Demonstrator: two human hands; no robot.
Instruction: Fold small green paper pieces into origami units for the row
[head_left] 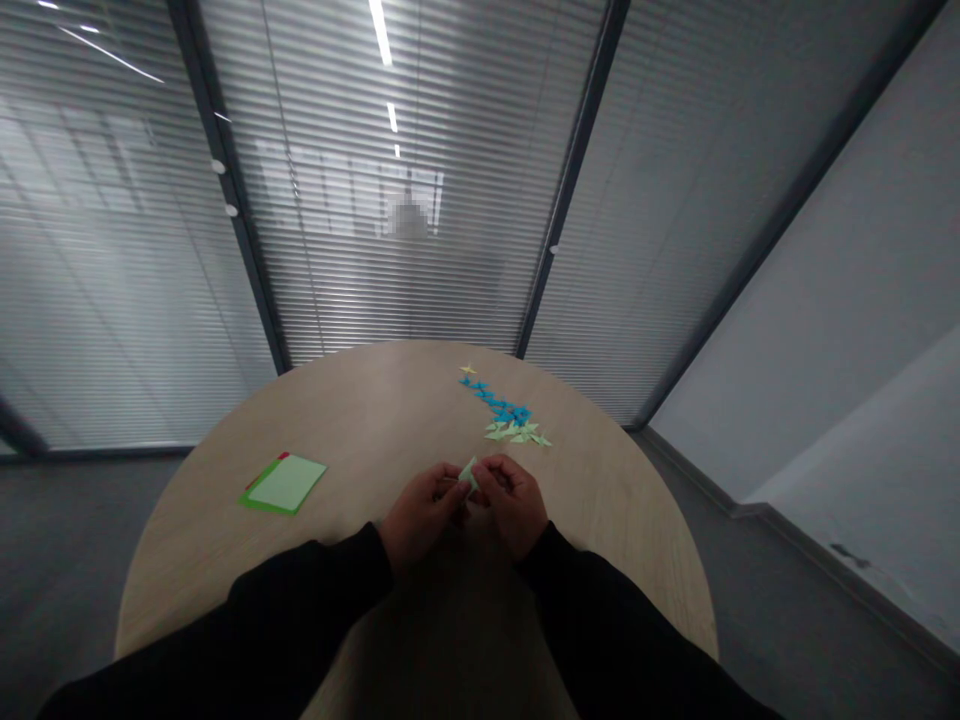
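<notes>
Between my two hands, low over the near middle of the table, is a small piece of folded pale green paper (468, 474). My left hand (424, 512) pinches it from the left with closed fingers. From the other side my right hand (514, 500) grips it too, fingers curled. The exact folds are too small to make out. Just beyond my right hand lie several pale green folded paper pieces (517, 433). Behind them a row of blue folded paper pieces (501, 405) runs away to a single yellow folded paper piece (468, 370).
On the left of the round wooden table (375, 400) lies a stack of square paper sheets (288, 484), pale green on top with brighter green and red edges below. Glass panels with blinds (420, 290) stand past the far edge; a white wall (810, 330) is on the right.
</notes>
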